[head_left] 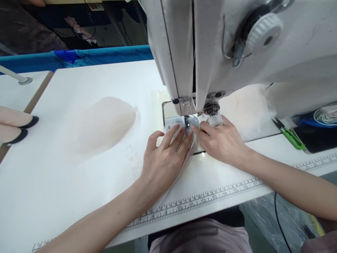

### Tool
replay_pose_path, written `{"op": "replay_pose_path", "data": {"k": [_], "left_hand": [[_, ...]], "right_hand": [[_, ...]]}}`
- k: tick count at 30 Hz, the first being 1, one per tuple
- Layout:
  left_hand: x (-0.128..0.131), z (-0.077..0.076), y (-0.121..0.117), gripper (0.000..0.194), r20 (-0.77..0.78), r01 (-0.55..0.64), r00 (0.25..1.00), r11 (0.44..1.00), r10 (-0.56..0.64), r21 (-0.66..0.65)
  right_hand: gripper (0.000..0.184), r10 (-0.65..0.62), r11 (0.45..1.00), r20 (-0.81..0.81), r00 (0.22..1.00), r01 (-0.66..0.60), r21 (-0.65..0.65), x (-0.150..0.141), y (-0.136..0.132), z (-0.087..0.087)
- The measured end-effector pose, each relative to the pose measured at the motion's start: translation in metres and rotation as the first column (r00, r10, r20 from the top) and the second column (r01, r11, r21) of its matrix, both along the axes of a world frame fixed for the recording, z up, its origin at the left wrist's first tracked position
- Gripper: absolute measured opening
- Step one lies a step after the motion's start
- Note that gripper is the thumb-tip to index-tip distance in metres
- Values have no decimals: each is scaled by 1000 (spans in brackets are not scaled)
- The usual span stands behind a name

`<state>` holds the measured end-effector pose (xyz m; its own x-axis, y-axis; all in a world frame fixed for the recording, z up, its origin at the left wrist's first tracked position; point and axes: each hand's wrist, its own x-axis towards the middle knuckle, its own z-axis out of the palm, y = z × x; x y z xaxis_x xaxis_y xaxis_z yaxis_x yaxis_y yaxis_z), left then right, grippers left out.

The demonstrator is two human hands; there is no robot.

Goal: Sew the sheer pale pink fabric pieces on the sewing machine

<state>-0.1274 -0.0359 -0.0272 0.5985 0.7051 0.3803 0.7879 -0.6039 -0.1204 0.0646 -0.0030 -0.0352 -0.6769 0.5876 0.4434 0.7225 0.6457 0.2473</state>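
Observation:
A sewing machine [181, 52] stands over the white table, and its presser foot [187, 121] is down by the metal needle plate [172, 122]. My left hand [165, 154] lies palm down with fingers spread, its fingertips on thin, sheer whitish fabric [188, 162] just in front of the foot. The fabric trails from under that hand toward the table's front edge. Close to the foot on the right, my right hand [221, 140] has thumb and forefinger pinched at the fabric's edge. Its other fingers curl beneath a white knob [215, 120]. The needle tip is hard to make out.
A pale sheer piece [105, 123] lies on the left; another pale piece [243, 107] is under the machine arm. Green thread snips [289, 135] rest beside a black flat object [314, 138]. A printed ruler [192, 203] follows the front edge. Two beige, black-tipped shapes [13, 121] enter from the left.

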Motion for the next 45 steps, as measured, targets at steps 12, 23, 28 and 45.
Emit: {"op": "replay_pose_path", "data": {"k": [12,23,28,45], "left_hand": [[0,-2,6,29,11,-8,1000,1000,7,19],[-4,8,4,15,136,59,989,998,-57,-5],[-8,23,-9,17,162,106,985,953,-61,-285],[-11,17,33,33,348,124,935,855,69,-503]], "right_hand": [[26,-32,999,24,999,33,-2,0,1,0],[29,122,993,-76,990,-121,13,1,3,2],[24,295,955,-97,950,-298,-9,4,3,5],[23,17,964,-446,895,-134,-231,9,7,4]]}}
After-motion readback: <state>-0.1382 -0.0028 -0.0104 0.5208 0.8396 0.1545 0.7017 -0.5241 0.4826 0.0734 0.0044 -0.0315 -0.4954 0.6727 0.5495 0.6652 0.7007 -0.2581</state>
